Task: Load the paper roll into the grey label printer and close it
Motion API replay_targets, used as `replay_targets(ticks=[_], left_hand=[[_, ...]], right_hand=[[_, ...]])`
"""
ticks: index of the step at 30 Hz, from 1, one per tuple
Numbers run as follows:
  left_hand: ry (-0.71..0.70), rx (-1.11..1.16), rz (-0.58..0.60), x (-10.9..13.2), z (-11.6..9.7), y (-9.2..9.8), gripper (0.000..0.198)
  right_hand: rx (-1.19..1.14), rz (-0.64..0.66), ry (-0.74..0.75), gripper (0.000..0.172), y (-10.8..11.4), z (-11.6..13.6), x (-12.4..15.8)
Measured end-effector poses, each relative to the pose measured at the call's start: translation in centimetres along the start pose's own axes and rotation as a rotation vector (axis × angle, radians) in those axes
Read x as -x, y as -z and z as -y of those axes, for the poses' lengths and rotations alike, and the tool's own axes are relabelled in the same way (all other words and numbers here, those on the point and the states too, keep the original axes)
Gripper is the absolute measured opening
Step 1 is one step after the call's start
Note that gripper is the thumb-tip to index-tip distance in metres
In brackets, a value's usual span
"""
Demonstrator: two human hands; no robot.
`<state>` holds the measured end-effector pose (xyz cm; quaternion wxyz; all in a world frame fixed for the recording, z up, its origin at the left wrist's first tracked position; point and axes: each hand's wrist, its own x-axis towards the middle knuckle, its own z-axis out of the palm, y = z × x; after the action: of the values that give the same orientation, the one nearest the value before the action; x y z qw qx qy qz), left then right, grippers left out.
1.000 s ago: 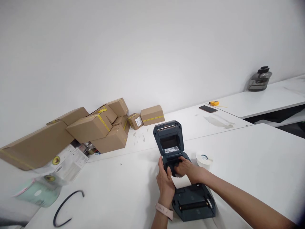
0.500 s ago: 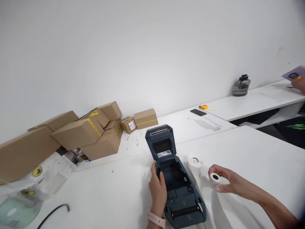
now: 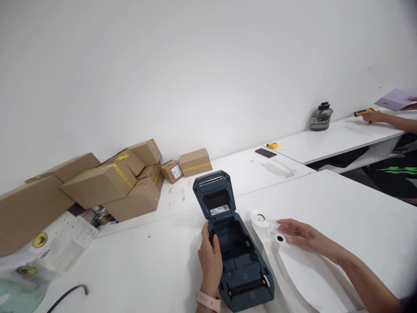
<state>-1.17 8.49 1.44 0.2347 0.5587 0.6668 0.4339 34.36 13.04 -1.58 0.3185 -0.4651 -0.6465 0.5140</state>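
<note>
A dark grey label printer point(image 3: 241, 261) lies on the white table with its lid point(image 3: 216, 195) raised, showing the bay and a black roller. My left hand point(image 3: 210, 256), with a pink band on the wrist, grips its left side wall, thumb over the edge. To the right of the printer stands a white label roll point(image 3: 260, 218), loosely wound. Beside it is a smaller white roll point(image 3: 280, 240) with a dark core. Around that smaller roll my right hand point(image 3: 301, 234) is open, fingers stretched out. A long white paper strip point(image 3: 309, 282) curls toward the front.
Cardboard boxes point(image 3: 130, 178) are piled at the left, by plastic-wrapped packages point(image 3: 65, 243) and a black cable point(image 3: 67, 295). Farther back lie a phone point(image 3: 265, 152), a yellow tape measure point(image 3: 273, 145) and a bottle point(image 3: 321, 117). A co-worker's hand point(image 3: 374, 116) holds a yellow scanner point(image 3: 363, 112).
My right hand has let go of the smaller roll and its fingers have straightened. The view has shifted slightly right, bringing in more of the co-worker's arm. My left hand keeps its hold.
</note>
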Motion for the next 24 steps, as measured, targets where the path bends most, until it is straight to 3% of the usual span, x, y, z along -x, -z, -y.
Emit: replay_targets(ticks=[3, 7, 11, 17, 20, 24], left_hand=[[0.004, 0.002, 0.009, 0.0, -0.2, 0.1, 0.051], [0.002, -0.005, 0.000, 0.0, -0.4, 0.2, 0.051], [-0.009, -0.015, 0.008, 0.2, -0.5, 0.2, 0.049], [-0.002, -0.004, -0.011, 0.1, -0.7, 0.4, 0.039], [0.013, 0.034, -0.021, 0.1, -0.7, 0.4, 0.036], [0.004, 0.046, -0.043, 0.0, -0.5, 0.4, 0.034]], right_hand=[[0.031, -0.039, 0.002, 0.062, 1.2, 0.8, -1.3], [0.137, 0.189, 0.090, 0.078, 0.7, 3.2, -4.5], [0.091, 0.366, 0.109, 0.088, -1.0, 4.9, -6.8], [-0.127, 0.339, 0.103, 0.087, -1.4, 5.9, -6.2], [-0.152, 0.421, 0.172, 0.087, -1.3, 8.7, -6.0], [0.139, 0.638, 0.237, 0.079, -3.7, 14.5, -7.2]])
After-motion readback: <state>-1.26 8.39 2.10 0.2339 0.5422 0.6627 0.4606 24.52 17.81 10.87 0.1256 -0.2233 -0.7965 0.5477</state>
